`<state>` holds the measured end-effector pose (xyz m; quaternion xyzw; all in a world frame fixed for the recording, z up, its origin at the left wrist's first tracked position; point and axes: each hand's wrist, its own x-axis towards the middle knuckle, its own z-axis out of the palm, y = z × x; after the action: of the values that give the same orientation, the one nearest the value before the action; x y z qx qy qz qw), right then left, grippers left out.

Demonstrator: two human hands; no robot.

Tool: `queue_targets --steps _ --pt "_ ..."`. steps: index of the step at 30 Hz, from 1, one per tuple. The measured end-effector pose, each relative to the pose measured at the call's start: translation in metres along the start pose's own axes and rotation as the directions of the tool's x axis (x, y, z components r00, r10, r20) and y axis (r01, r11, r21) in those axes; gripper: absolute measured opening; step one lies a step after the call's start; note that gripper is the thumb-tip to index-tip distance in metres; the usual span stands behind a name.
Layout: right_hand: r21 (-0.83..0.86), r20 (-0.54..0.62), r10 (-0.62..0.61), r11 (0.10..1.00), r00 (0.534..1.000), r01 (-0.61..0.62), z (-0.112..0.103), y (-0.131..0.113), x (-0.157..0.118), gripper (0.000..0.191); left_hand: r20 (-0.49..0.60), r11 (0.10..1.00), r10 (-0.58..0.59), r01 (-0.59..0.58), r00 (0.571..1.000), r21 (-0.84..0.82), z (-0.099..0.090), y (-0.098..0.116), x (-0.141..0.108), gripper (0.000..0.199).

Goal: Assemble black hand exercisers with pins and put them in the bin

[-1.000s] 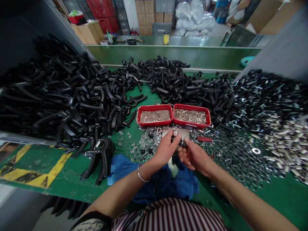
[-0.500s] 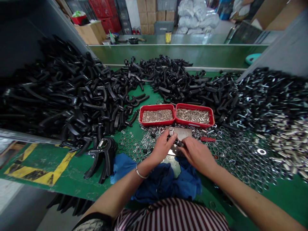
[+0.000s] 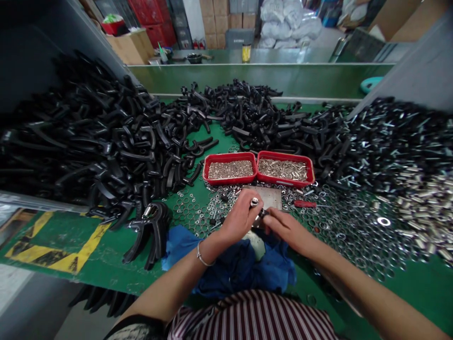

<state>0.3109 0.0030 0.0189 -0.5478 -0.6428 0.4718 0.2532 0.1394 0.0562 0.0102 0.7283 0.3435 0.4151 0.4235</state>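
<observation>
My left hand [image 3: 240, 216] is closed round a small part with a round silver end [image 3: 254, 202] that shows at the top of the fist. Close on its right, my right hand [image 3: 286, 227] pinches a small black piece [image 3: 264, 214] between the two hands. How the black piece and the silver-ended part join is hidden by the fingers. Both hands are above a metal plate [image 3: 272, 196] and a crumpled blue cloth [image 3: 233, 267]. Just behind them stand two red trays, the left one [image 3: 230, 181] with tiny metal bits, the right one [image 3: 283, 181] with small pins.
Black handles [image 3: 116, 137] are heaped at the left and back. Metal rings [image 3: 357, 236] cover the right side, with a red screwdriver [image 3: 305, 204] among them. Black-and-silver bolts [image 3: 399, 137] and silver sleeves [image 3: 424, 208] lie far right. Black clamps [image 3: 152, 231] lie front left.
My left hand has wrapped further round the silver-ended part, whose end now tilts toward the camera and sits lower. My right hand's fingers have shifted slightly down on the black piece.
</observation>
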Motion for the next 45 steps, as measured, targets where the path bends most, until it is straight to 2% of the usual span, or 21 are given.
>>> queue_targets --steps 2,3,6,7,11,12,15,16,19,20,24,25,27,28,30,32,34,38,41,43,45 --pt "0.035 -0.103 -0.009 0.999 0.995 0.012 0.0 -0.001 -0.002 0.041 -0.032 0.999 -0.024 0.025 0.999 0.025 0.001 0.003 0.001 0.019" --pt "0.095 -0.077 0.003 0.995 0.997 0.004 0.001 -0.002 -0.003 0.042 -0.047 0.999 -0.023 0.024 0.999 0.034 0.002 0.004 0.001 0.019" --pt "0.311 0.214 0.037 0.945 0.976 -0.104 0.003 -0.002 -0.006 0.059 -0.007 0.995 0.07 -0.069 0.998 0.066 0.003 0.005 -0.002 0.016" --pt "0.326 0.239 0.039 0.938 0.97 -0.118 0.004 -0.002 -0.006 0.061 0.005 0.994 0.085 -0.085 0.996 0.069 0.003 0.006 -0.003 0.016" --pt "0.21 -0.05 0.006 0.978 0.999 0.005 0.006 -0.005 -0.01 0.04 -0.067 0.996 0.033 -0.027 0.997 0.079 0.002 0.006 -0.008 0.02" --pt "0.201 -0.061 -0.009 0.979 0.998 0.021 0.006 -0.006 -0.01 0.04 -0.075 0.995 0.052 -0.045 0.996 0.092 0.002 0.006 -0.009 0.019" --pt "0.272 0.116 -0.023 0.962 0.993 -0.009 0.007 -0.009 -0.012 0.057 -0.024 0.981 0.15 -0.146 0.988 0.126 0.001 0.007 -0.01 0.016" --pt "0.25 0.11 -0.026 0.968 0.994 -0.003 0.008 -0.01 -0.012 0.058 -0.021 0.98 0.153 -0.149 0.988 0.129 0.002 0.006 -0.011 0.016" --pt "0.085 -0.117 -0.041 0.995 0.992 0.051 0.011 -0.01 -0.013 0.044 -0.078 0.982 0.113 -0.1 0.991 0.158 0.003 0.004 -0.012 0.018" --pt "0.078 -0.14 -0.029 0.996 0.99 0.04 0.012 -0.01 -0.014 0.044 -0.093 0.98 0.119 -0.102 0.989 0.171 0.004 0.004 -0.013 0.018" --pt "0.271 0.197 0.054 0.957 0.979 -0.107 0.016 -0.009 -0.018 0.065 -0.018 0.971 0.165 -0.16 0.986 0.178 0.006 0.003 -0.015 0.017" --pt "0.234 0.17 0.048 0.968 0.984 -0.088 0.016 -0.009 -0.019 0.063 -0.02 0.978 0.127 -0.122 0.992 0.171 0.007 0.003 -0.015 0.018" --pt "0.019 -0.081 -0.012 1.0 0.997 0.014 0.016 -0.01 -0.019 0.048 -0.065 0.987 0.004 0.006 0.998 0.16 0.009 0.003 -0.015 0.022" --pt "-0.089 -0.207 -0.058 0.995 0.977 0.04 0.016 -0.01 -0.019 0.042 -0.099 0.985 -0.048 0.064 0.994 0.161 0.01 0.003 -0.015 0.023" --pt "-0.1 -0.257 -0.063 0.994 0.964 0.038 0.017 -0.01 -0.019 0.037 -0.134 0.978 -0.074 0.098 0.988 0.185 0.011 0.004 -0.014 0.023" --pt "0.14 -0.049 0.033 0.99 0.998 -0.026 0.018 -0.009 -0.019 0.039 -0.099 0.975 -0.02 0.041 0.995 0.218 0.01 0.005 -0.015 0.022" --pt "0.317 0.125 0.067 0.943 0.99 -0.104 0.019 -0.008 -0.019 0.042 -0.044 0.978 0.01 0.0 0.999 0.208 0.008 0.008 -0.015 0.023" --pt "0.311 0.042 0.043 0.949 0.998 -0.054 0.019 -0.008 -0.02 0.042 -0.039 0.98 -0.015 0.022 0.999 0.196 0.003 0.013 -0.017 0.025" --pt "0.356 0.192 0.023 0.93 0.981 -0.092 0.016 -0.006 -0.024 0.049 0.08 0.961 0.02 -0.041 0.997 0.273 0.0 0.012 -0.011 0.023" --pt "0.208 0.176 0.028 0.976 0.984 -0.065 0.012 -0.001 -0.03 0.044 0.198 0.922 0.002 -0.078 0.98 0.378 -0.001 0.006 0.0 0.023" --pt "-0.112 0.022 0.012 0.994 1.0 -0.009 0.006 0.007 -0.04 0.034 0.301 0.849 -0.059 -0.111 0.952 0.517 0.001 -0.003 0.016 0.023"
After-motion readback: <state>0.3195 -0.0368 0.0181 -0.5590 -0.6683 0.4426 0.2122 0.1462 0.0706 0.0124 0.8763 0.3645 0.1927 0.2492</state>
